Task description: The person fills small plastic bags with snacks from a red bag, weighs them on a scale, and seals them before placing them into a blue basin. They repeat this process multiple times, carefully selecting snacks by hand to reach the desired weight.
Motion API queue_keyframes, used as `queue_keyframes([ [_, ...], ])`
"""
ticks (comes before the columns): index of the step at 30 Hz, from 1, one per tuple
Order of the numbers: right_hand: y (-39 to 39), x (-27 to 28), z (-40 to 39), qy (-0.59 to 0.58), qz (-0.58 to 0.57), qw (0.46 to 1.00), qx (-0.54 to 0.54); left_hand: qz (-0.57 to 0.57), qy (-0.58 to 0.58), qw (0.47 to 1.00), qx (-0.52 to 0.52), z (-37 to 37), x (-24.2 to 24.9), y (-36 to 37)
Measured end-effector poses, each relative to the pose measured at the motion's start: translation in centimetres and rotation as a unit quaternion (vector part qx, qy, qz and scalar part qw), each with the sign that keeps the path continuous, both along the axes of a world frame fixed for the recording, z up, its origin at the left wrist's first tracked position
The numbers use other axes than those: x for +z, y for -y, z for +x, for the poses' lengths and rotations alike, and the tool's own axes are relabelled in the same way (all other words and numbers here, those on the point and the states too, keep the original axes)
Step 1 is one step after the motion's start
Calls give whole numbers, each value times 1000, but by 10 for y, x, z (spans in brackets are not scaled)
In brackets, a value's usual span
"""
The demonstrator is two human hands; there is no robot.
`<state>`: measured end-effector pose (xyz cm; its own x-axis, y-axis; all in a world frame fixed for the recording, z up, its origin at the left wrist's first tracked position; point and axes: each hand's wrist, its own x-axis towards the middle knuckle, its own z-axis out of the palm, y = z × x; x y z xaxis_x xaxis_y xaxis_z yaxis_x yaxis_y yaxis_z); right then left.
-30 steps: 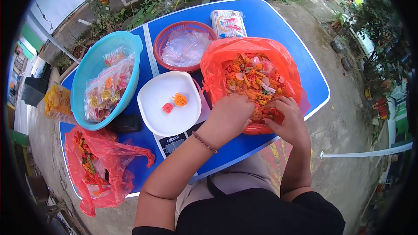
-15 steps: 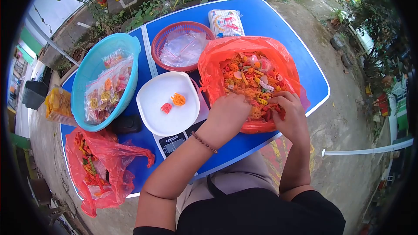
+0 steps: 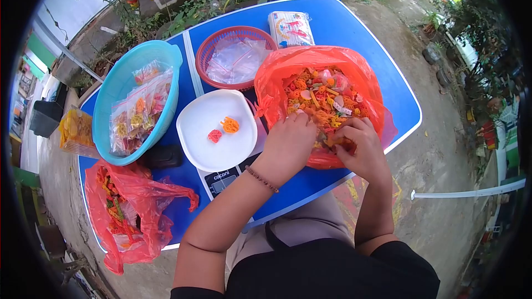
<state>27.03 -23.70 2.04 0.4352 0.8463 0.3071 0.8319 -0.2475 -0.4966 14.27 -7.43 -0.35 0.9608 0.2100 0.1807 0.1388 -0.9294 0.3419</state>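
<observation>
Both deep in the orange bag [image 3: 354, 72] of mixed crackers [image 3: 324, 97] at right of the blue bench [image 3: 343, 27]: left hand [image 3: 289, 143] curled into the heap, right hand [image 3: 359, 147] pinching pieces. "coconi" readable on the scale [image 3: 220, 180] under the white plate [image 3: 213, 127]

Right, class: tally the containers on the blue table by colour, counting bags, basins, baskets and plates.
Orange-red plastic bags: 2, one under both hands, one at the table's near left
Teal basin: 1
Red basket: 1
White plate: 1
Total: 5
</observation>
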Motion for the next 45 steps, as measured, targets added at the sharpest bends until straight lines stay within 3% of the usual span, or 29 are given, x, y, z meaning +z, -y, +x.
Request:
queue_keyframes([
  [8,-4,-8,4,83,33,995,-52,-7,-22,1000,-8,-2,4,-3],
  [11,-7,-7,-3,41,38,998,14,-10,-30,999,-10,-2,5,-3],
  [14,-3,1,-5,28,-37,999,25,-10,-39,999,-13,-3,9,-3],
  [23,20,7,6,-14,-91,996,-15,-29,-44,998,-26,-7,17,0],
  [32,11,-6,0,50,-65,996,-17,-81,-36,995,-44,-7,15,-1],
  [35,5,-7,-3,28,-8,999,-30,-136,8,989,-61,-4,14,-4],
  [38,0,-7,-9,-167,79,981,-58,-180,29,981,-70,-2,22,-9],
  [41,-3,-11,-9,-252,127,958,-46,-222,63,971,-64,-3,30,-14],
  [45,-10,-16,-13,-288,164,943,-12,-279,66,957,-48,-12,49,-27],
])
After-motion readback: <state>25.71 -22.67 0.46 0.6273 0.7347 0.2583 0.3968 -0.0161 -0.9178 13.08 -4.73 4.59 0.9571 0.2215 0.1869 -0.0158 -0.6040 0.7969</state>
